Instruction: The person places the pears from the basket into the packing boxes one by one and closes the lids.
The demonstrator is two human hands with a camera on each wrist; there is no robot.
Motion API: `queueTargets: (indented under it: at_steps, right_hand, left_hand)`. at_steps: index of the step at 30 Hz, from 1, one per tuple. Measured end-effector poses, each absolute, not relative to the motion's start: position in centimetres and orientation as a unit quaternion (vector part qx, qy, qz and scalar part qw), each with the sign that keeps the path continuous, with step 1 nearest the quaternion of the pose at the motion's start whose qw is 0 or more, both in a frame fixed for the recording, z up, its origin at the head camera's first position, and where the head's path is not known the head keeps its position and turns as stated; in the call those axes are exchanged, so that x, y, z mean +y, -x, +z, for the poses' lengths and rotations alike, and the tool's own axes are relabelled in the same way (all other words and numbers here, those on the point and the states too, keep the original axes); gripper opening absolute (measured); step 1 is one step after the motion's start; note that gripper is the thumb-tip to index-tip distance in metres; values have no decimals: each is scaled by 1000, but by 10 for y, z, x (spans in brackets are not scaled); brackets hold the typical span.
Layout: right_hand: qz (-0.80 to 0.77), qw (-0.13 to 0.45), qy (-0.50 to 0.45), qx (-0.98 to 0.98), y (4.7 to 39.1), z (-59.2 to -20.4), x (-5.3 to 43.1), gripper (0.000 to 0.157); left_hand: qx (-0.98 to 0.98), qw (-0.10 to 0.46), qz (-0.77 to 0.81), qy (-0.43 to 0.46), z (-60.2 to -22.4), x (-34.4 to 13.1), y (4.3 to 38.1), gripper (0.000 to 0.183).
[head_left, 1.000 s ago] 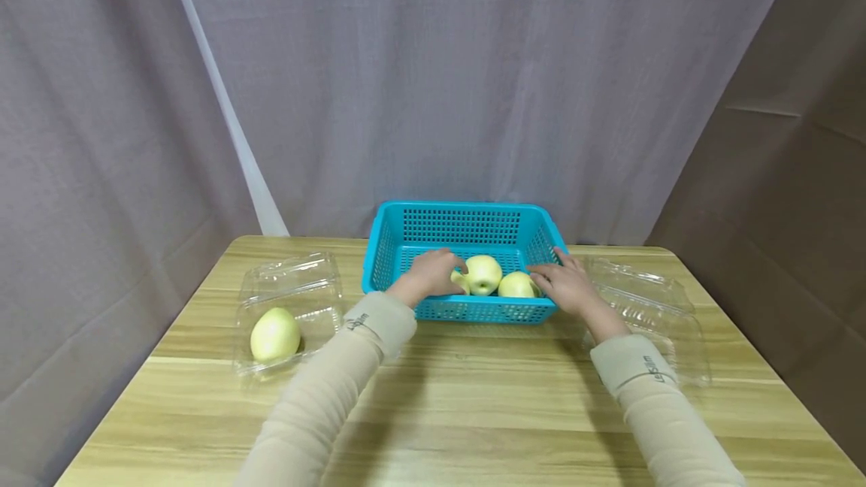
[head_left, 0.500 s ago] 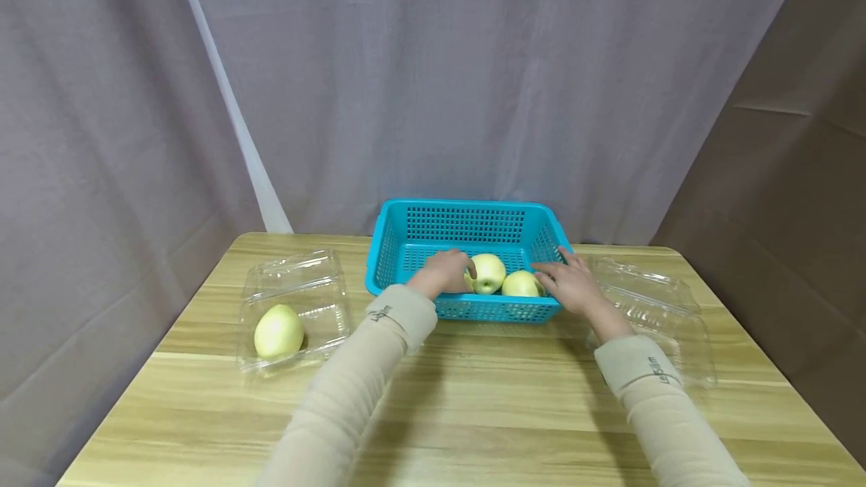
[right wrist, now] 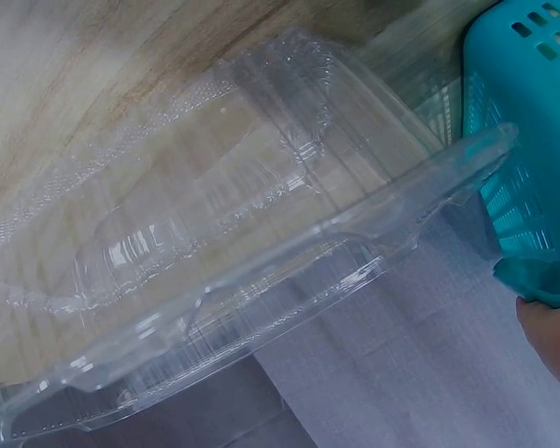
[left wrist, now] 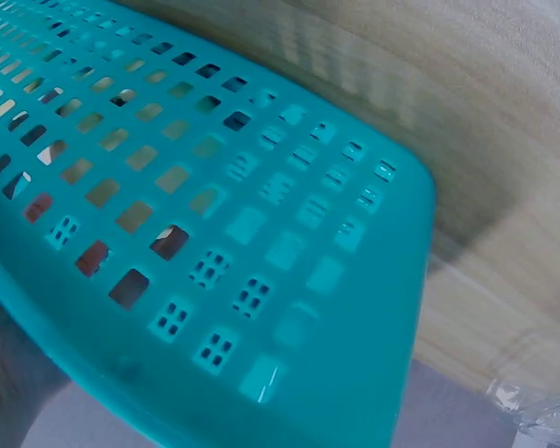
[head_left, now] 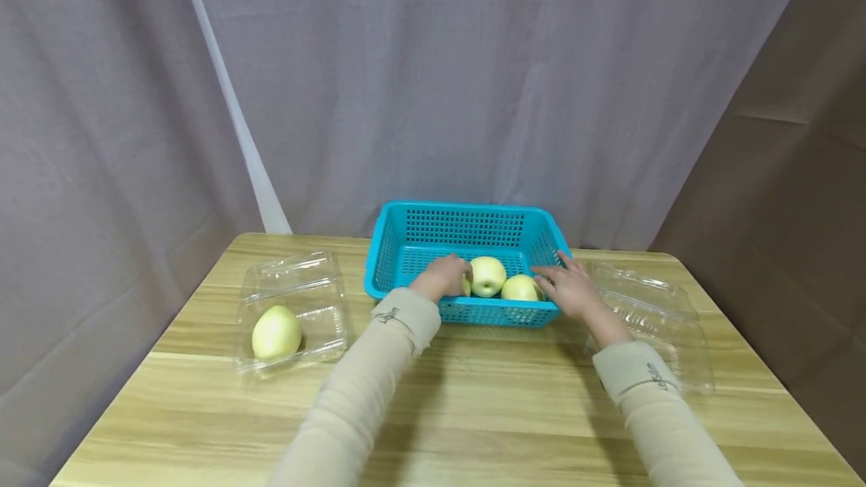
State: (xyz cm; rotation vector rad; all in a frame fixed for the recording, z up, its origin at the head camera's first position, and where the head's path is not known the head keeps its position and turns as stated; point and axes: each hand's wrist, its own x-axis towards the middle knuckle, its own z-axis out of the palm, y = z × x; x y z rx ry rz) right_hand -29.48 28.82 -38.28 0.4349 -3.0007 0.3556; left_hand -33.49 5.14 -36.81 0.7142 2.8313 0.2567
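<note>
A turquoise plastic basket (head_left: 467, 207) stands near the back of the table. Inside are pale yellow-green apples, one in the middle (head_left: 488, 276) and another apple (head_left: 522, 288) by the right front corner. My left hand (head_left: 440, 277) reaches over the front rim, fingers curled about a third apple (head_left: 467, 286), mostly hidden by the hand. At the right front corner my right hand (head_left: 571, 291) has its fingers spread, over the rim and beside the right apple. In the left wrist view the basket's perforated wall (left wrist: 289, 252) covers most of the left hand's work.
A clear plastic clamshell (head_left: 321, 322) with its lid up stands left, holding one apple (head_left: 277, 333). A second clear clamshell (head_left: 666, 322) stands right, close to the right forearm. Curtains (head_left: 473, 81) hang behind the wooden table (head_left: 487, 404).
My left hand has moved slightly right within the basket, covering more of the apple by it. The right hand stays nearly still at the corner. The view has shifted a little.
</note>
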Motion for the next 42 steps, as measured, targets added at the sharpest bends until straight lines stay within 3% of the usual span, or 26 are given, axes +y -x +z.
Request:
queueTargets:
  at_steps: [30, 42]
  right_hand:
    - [119, 49, -134, -983, 295, -384, 285, 42]
    - [127, 47, -135, -982, 295, -384, 287, 43]
  left_hand:
    - [963, 109, 84, -230, -373, 48, 339, 31]
    - [972, 70, 70, -214, -377, 49, 340, 41]
